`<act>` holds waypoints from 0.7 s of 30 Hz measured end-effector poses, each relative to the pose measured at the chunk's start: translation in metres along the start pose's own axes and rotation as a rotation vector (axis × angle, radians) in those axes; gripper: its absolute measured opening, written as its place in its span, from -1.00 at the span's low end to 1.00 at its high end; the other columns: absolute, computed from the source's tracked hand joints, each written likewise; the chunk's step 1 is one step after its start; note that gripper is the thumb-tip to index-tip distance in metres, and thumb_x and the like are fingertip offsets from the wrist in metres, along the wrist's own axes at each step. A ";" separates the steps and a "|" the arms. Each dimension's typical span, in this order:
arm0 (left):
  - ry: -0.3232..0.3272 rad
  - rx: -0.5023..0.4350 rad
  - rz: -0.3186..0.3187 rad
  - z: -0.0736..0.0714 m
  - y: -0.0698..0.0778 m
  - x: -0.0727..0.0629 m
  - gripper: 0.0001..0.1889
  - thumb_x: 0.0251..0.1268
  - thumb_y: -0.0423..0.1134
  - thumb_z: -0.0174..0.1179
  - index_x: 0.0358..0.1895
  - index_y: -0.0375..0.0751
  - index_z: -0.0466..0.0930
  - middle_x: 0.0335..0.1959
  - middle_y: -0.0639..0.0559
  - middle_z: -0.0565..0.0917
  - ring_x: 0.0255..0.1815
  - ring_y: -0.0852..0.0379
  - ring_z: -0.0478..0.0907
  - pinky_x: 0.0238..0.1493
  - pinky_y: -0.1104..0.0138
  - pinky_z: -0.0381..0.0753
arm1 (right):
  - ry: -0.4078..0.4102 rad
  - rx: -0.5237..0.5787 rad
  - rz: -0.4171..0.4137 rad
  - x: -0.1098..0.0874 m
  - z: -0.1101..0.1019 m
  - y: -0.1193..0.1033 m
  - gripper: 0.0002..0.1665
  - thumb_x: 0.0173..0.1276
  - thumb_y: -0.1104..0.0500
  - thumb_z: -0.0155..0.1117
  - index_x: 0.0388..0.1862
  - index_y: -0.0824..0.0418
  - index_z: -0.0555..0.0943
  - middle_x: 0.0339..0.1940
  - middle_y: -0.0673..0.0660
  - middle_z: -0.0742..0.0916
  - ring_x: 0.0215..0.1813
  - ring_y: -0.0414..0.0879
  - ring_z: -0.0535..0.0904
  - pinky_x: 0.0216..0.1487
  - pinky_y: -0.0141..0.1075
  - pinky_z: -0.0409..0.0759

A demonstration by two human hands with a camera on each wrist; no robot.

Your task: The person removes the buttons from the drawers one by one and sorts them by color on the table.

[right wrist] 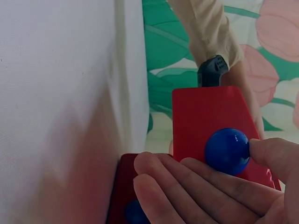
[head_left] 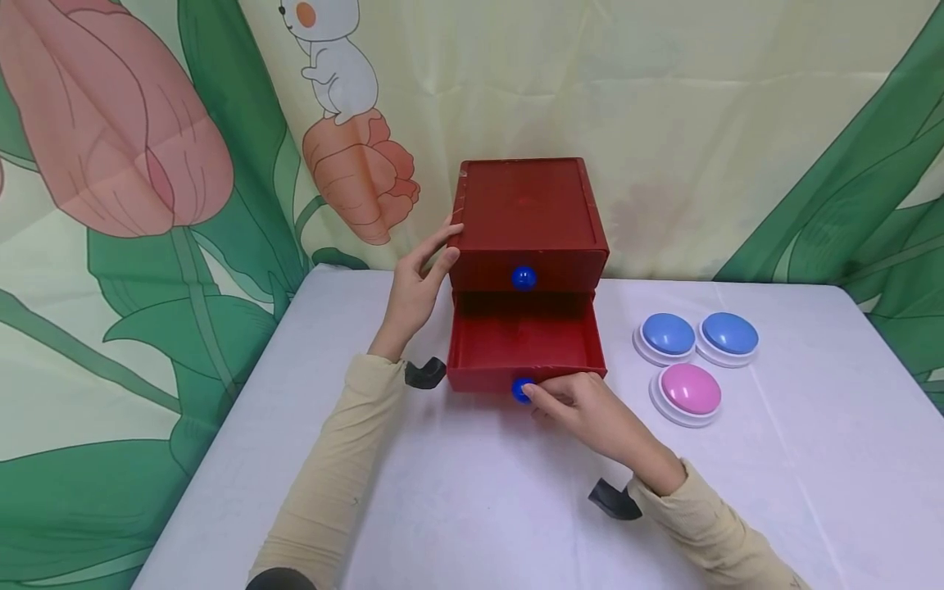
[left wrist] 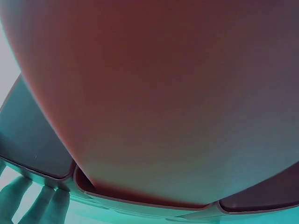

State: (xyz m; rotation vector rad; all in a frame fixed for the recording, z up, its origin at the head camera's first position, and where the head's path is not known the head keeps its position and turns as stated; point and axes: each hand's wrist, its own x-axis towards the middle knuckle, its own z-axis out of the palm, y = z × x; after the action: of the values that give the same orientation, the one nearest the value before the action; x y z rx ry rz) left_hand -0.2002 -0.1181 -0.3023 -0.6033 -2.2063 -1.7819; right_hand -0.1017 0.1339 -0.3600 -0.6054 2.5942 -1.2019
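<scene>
A red two-drawer cabinet [head_left: 527, 205] stands at the back of the table. Its lower drawer [head_left: 525, 348] is pulled out, and the inside that shows holds nothing; the upper drawer [head_left: 479, 270] is closed. My right hand [head_left: 593, 410] pinches the blue knob [right wrist: 227, 150] of the lower drawer between thumb and fingers. With fingers extended, my left hand [head_left: 413, 291] rests against the cabinet's left side near the top. A blurred reddish surface fills most of the left wrist view, with some fingers [left wrist: 35, 203] at its lower left.
Right of the cabinet sit two blue push buttons [head_left: 668, 334] [head_left: 729, 333] and a pink one [head_left: 691, 388], all on white bases. A white cloth covers the table [head_left: 472, 508]. Behind it hangs a printed curtain [head_left: 664, 147]. Black wrist-camera pieces [head_left: 615, 500] stick out near both sleeves.
</scene>
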 end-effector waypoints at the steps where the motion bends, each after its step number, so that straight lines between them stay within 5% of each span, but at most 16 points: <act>1: 0.000 -0.001 -0.001 0.000 0.000 0.000 -0.57 0.51 -0.30 0.06 0.38 -0.27 0.43 0.51 -0.09 0.31 0.52 0.05 0.26 0.40 0.14 0.40 | 0.002 0.002 -0.003 0.001 0.000 0.000 -0.62 0.48 -0.13 0.17 -0.30 0.07 0.77 -0.42 0.00 0.76 -0.31 -0.14 0.61 -0.27 -0.35 0.62; 21: 0.008 0.003 -0.006 0.000 -0.003 0.002 -0.57 0.51 -0.28 0.07 0.38 -0.24 0.44 0.46 -0.11 0.39 0.51 0.04 0.28 0.40 0.12 0.41 | 0.011 0.017 0.015 0.011 -0.003 0.001 -0.61 0.48 -0.12 0.18 -0.20 0.12 0.79 -0.39 0.04 0.80 -0.25 -0.02 0.69 -0.24 -0.33 0.65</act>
State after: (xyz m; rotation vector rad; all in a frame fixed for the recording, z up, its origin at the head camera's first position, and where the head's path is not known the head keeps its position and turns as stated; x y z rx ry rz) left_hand -0.2034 -0.1182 -0.3044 -0.5886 -2.2072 -1.7803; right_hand -0.1132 0.1313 -0.3591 -0.5759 2.5901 -1.2250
